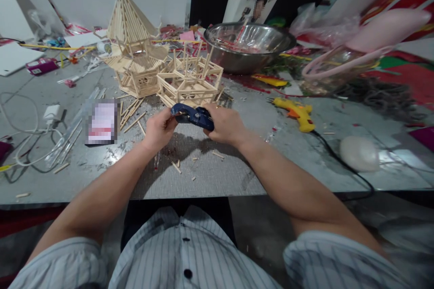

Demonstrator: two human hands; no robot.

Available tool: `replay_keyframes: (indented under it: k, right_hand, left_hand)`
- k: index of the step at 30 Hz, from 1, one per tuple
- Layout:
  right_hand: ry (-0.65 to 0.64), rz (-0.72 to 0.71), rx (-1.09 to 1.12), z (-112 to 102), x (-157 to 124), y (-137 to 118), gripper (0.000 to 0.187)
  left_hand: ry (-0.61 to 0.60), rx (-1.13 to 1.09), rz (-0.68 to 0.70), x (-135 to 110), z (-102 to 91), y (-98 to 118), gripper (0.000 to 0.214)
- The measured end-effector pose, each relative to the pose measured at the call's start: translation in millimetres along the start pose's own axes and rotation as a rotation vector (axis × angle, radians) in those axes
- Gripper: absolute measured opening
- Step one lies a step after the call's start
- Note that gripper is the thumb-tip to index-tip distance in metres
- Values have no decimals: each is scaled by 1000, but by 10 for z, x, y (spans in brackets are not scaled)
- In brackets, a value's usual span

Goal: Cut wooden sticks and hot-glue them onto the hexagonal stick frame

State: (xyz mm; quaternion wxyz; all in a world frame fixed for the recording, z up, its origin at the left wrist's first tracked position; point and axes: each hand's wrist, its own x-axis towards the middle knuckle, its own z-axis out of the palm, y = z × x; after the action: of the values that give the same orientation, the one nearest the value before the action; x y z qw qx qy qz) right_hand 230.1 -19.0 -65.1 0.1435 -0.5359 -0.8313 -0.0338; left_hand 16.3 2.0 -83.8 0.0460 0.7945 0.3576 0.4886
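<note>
My right hand [225, 123] is wrapped round a dark blue hand cutter [194, 116] with a hooked jaw, held above the table's near part. At the cutter's jaw end, my left hand [159, 128] is closed in a pinch; whatever lies between its fingers is hidden. Just beyond both hands stands an open wooden-stick frame [190, 82]. A stick-built pavilion model [134, 49] with a pointed roof rises behind it to the left. Loose wooden sticks [133, 115] lie left of the frame, and short cut pieces [176, 167] are scattered below my hands.
A yellow glue gun [298, 113] with a black cord lies to the right, near a white rounded object [358, 153]. A phone [101, 122], a white charger [53, 114] and cables are at left. Behind stand a steel bowl [233, 61] and a pink-handled basket [315, 70].
</note>
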Motion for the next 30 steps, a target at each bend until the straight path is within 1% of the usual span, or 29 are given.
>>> replay_keyframes:
  k: [5, 13, 19, 25, 30]
  right_hand:
    - [7, 10, -12, -11, -6, -13, 58]
    - [-4, 15, -20, -10, -5, -26, 54]
    - [-6, 37, -18, -23, -6, -41, 50]
    - [26, -12, -13, -42, -12, -27, 55]
    - [41, -28, -20, -24, -11, -3, 54]
  left_hand:
    - [-23, -1, -50, -4, -8, 5, 17]
    - [-3, -12, -31, 8, -16, 11, 21]
    - [-24, -25, -44, -5, -16, -9, 16]
    - [-37, -40, -4, -14, -30, -8, 16]
    - [-50, -46, 5, -18, -25, -18, 18]
